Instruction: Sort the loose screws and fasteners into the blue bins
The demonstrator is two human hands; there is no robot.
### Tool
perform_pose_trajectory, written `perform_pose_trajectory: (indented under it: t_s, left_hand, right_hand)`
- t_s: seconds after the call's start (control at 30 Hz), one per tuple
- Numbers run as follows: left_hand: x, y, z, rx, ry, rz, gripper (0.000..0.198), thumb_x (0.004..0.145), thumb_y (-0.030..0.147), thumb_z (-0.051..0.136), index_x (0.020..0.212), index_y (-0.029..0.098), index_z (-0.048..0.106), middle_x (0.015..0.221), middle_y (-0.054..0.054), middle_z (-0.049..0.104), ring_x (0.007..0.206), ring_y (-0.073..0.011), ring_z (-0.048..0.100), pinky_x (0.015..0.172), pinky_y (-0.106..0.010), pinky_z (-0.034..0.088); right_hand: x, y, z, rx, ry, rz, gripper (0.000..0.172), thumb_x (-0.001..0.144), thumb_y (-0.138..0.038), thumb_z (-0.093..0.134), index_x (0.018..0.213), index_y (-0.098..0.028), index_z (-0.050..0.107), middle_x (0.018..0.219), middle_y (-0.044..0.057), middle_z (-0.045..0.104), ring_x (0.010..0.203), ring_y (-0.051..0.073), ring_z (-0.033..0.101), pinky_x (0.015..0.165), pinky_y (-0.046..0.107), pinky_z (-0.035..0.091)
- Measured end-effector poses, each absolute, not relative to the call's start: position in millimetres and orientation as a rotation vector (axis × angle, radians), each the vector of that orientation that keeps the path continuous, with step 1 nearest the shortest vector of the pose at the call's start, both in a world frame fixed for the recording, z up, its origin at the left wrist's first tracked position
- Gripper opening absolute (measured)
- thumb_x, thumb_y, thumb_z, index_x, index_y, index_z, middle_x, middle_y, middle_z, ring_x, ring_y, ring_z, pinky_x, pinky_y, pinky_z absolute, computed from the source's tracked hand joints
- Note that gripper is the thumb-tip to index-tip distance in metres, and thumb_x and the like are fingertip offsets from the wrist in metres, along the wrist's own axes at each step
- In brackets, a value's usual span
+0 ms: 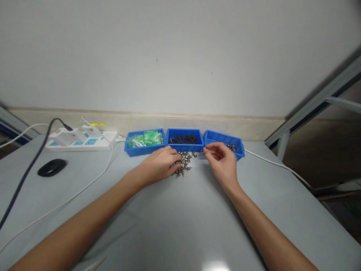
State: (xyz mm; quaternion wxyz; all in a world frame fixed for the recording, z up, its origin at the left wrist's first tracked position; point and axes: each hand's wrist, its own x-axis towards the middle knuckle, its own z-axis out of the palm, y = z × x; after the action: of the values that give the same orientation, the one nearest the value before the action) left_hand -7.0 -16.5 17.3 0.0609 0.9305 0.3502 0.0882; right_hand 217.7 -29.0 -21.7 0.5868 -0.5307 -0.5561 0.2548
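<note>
A small heap of metal screws (185, 165) lies on the grey table in front of three blue bins. My left hand (159, 165) rests on the heap's left side, fingers curled over some screws. My right hand (222, 160) hovers just right of the heap, thumb and forefinger pinched near the front of the right bin (225, 140); what they pinch is too small to see. The middle bin (184, 140) holds dark screws. The left bin (145, 142) holds green plastic packets.
A white power strip (81, 140) with plugs sits at the back left, with black and white cables trailing over the table. A black mouse (52, 167) lies at left. A white cable (276, 163) runs right. A metal frame (313, 105) stands at right.
</note>
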Motion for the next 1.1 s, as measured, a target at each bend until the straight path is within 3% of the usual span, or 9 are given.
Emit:
perform_pose_trajectory:
  t_s: [0.17,0.53,0.67,0.87,1.0,1.1]
  left_hand:
    - [-7.3,-14.1,15.0,2.860,1.100,0.216,0.021,0.096,0.024,0.051,0.102,0.015,0.069,0.100,-0.011,0.064,0.099,-0.0250,0.059,0.086,-0.037,0.049]
    - [-6.6,-15.6,21.2,2.842,1.125,0.222,0.021,0.095,0.025,0.052,0.103,0.015,0.070,0.098,-0.010,0.065,0.099,-0.0252,0.059,0.089,-0.039,0.048]
    - [-8.1,-15.3,23.7,2.802,1.125,0.282,0.021,0.096,0.025,0.053,0.105,0.016,0.069,0.099,-0.010,0.066,0.100,-0.0244,0.059,0.092,-0.038,0.047]
    - [-6.3,-15.0,22.6,2.754,1.012,0.524,0.025,0.097,0.029,0.052,0.115,0.018,0.066,0.104,-0.008,0.069,0.099,-0.0217,0.061,0.092,-0.035,0.046]
    - [-6.0,-12.9,24.9,2.769,1.040,0.538,0.024,0.097,0.025,0.050,0.113,0.017,0.066,0.104,-0.008,0.070,0.101,-0.0218,0.062,0.091,-0.034,0.047]
    - [-9.6,-10.6,29.7,2.742,1.168,0.296,0.022,0.094,0.018,0.050,0.105,0.018,0.069,0.101,-0.009,0.070,0.096,-0.0218,0.065,0.083,-0.032,0.049]
  right_hand:
    - [205.6,-31.7,-30.3,-1.272,-1.870,0.483,0.017,0.076,-0.012,0.063,0.090,-0.019,0.069,0.081,0.003,0.073,0.076,0.019,0.067,0.071,0.030,0.049]
    - [206.6,-23.2,-33.1,-1.237,-1.910,0.583,0.024,0.083,-0.015,0.062,0.106,-0.021,0.065,0.080,0.002,0.073,0.072,0.017,0.066,0.072,0.028,0.049]
    - [211.5,-24.6,-29.0,-1.154,-1.715,0.808,0.023,0.083,-0.024,0.066,0.106,-0.021,0.063,0.081,0.002,0.071,0.075,0.018,0.069,0.074,0.031,0.052]
    - [215.9,-32.2,-20.3,-0.949,-1.269,1.384,0.044,0.071,-0.034,0.082,0.105,-0.021,0.058,0.077,0.001,0.073,0.074,0.019,0.073,0.078,0.036,0.057]
    - [213.2,-31.5,-15.7,-0.935,-1.211,1.438,0.047,0.066,-0.034,0.086,0.103,-0.020,0.060,0.073,0.000,0.074,0.071,0.019,0.073,0.075,0.035,0.058]
    - [208.2,-22.0,-13.0,-0.988,-1.140,1.326,0.046,0.062,-0.036,0.088,0.096,-0.020,0.063,0.072,0.002,0.075,0.072,0.020,0.075,0.076,0.036,0.059]
